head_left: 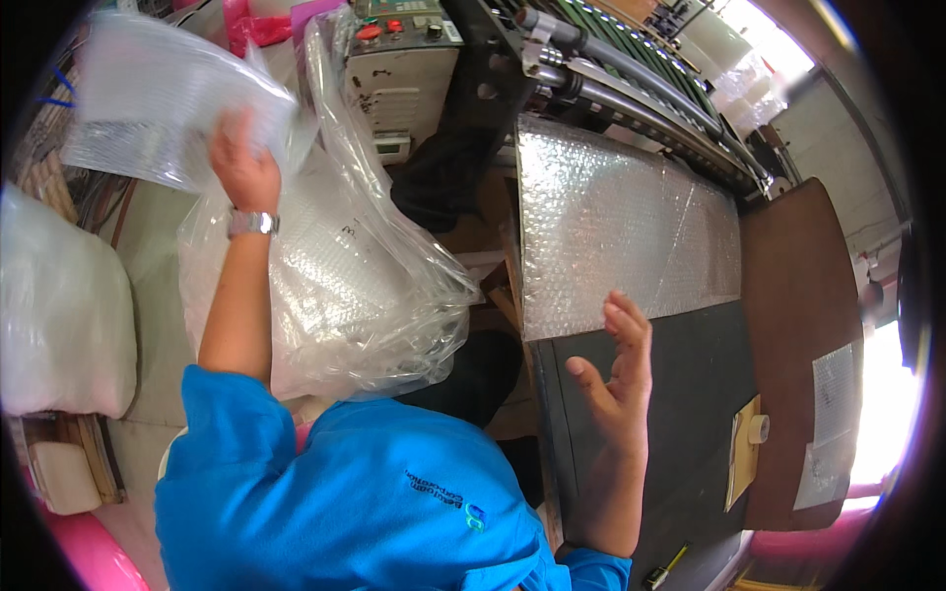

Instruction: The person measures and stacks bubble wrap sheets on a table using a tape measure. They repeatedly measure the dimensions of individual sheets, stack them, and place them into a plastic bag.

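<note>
My left hand (pixel 244 167), with a metal watch on its wrist, is stretched out to the upper left. It grips the edge of a translucent bubble wrap sheet (pixel 172 94), and both are smeared by motion. Below that arm, a large clear plastic bag (pixel 434 286) holds more bubble wrap (pixel 320 266). My right hand (pixel 621 379) hovers over the dark worktable (pixel 655 414), empty, thumb and fingers apart. Just beyond its fingertips, a bubble wrap sheet (pixel 626 227) lies flat on the table's far part.
A machine with rollers (pixel 641 103) stands behind the table, beside a control box (pixel 404 89) with red buttons. At right are a brown board (pixel 798 295), a tape roll (pixel 758 428) and a tape measure (pixel 665 568). A stuffed white bag (pixel 64 305) sits far left.
</note>
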A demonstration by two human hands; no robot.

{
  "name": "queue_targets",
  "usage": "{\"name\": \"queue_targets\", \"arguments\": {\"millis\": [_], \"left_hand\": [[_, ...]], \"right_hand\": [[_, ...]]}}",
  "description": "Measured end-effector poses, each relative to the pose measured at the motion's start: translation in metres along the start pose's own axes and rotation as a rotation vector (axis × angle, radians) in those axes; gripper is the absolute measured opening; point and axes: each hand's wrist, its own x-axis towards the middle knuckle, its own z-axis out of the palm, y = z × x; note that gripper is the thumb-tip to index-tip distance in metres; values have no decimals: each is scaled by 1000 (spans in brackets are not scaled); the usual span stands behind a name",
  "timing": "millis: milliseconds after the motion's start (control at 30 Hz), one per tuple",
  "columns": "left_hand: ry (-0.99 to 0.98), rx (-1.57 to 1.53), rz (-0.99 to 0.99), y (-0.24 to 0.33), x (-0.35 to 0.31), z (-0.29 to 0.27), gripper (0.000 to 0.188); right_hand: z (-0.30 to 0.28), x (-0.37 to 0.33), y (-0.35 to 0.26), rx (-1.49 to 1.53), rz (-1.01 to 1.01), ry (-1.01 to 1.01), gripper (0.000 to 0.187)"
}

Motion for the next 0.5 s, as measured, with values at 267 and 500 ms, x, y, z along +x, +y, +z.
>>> {"name": "queue_targets", "arguments": {"millis": [267, 500], "left_hand": [[-1946, -230, -516, 4, -181, 31, 57], [-1332, 322, -822, -1, -123, 143, 45]], "right_hand": [[-11, -28, 8, -92, 337, -267, 46], [-25, -67, 22, -63, 566, -274, 44]]}}
